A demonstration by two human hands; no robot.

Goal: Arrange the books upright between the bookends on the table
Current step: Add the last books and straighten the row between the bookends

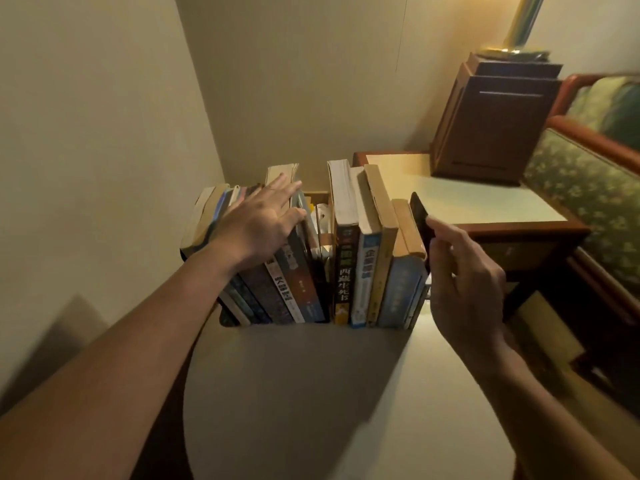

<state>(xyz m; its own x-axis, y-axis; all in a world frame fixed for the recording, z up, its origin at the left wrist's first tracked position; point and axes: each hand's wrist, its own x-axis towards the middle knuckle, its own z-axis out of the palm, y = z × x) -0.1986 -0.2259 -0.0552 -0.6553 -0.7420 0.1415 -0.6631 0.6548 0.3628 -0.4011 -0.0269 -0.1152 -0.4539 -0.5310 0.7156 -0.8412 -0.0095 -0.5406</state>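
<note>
A row of books stands spine-out at the far edge of a white round table (311, 393). The left group of books (277, 292) leans left; my left hand (256, 223) lies flat on their tops, fingers spread. A gap separates them from the right group of books (370, 271), which stands nearly upright. A black bookend (419, 216) closes the right end of the row. My right hand (467, 289) rests against its outer face, fingers on its edge. The left bookend is hidden behind the leaning books.
A wall runs along the left. Behind on the right is a wooden side table (467, 199) with a dark wooden box (491, 123) and a brass lamp stem (519, 26). A green patterned wooden-framed sofa (588, 174) lies at far right.
</note>
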